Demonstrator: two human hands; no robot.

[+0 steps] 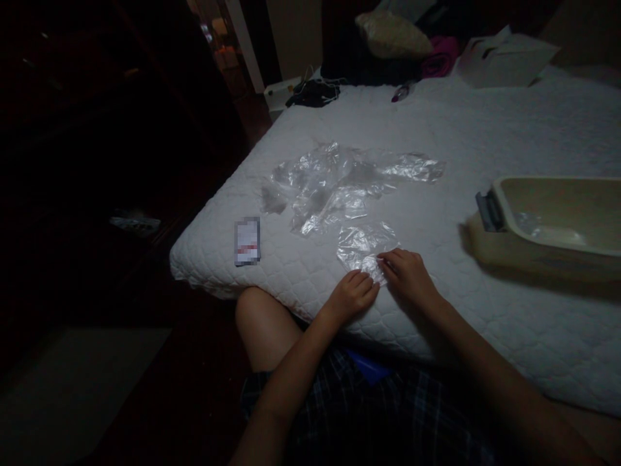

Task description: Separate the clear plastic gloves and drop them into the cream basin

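Nearest the head camera, a dark plaid garment (334,401) is seen across the lap, with a bare knee (262,317) set against the edge of the bed (490,323). Just beyond, a small clear plastic piece (365,241) is laid flat on the quilted cover, close to the bed's near edge, and is touched by both hands. Its near right edge is pinched between the closed fingers of the right hand (410,275); the fingers of the left hand (354,296) are curled over its near end, but whether anything is gripped there cannot be told. The film could be creased or torn if the hands were pulled unevenly, and the thin edge could be lost from the fingers, since it is slippery and poorly lit. The far end is pointed away from the body, slightly leftward, toward a larger spread of plastic film (334,178); the long axis seems to be slanted that way, though the outline is nearly as broad as long. To the left a flat rectangular item (247,241) is placed, its face pixelated; to the right, a pale tub (538,255) is rested on the bed.
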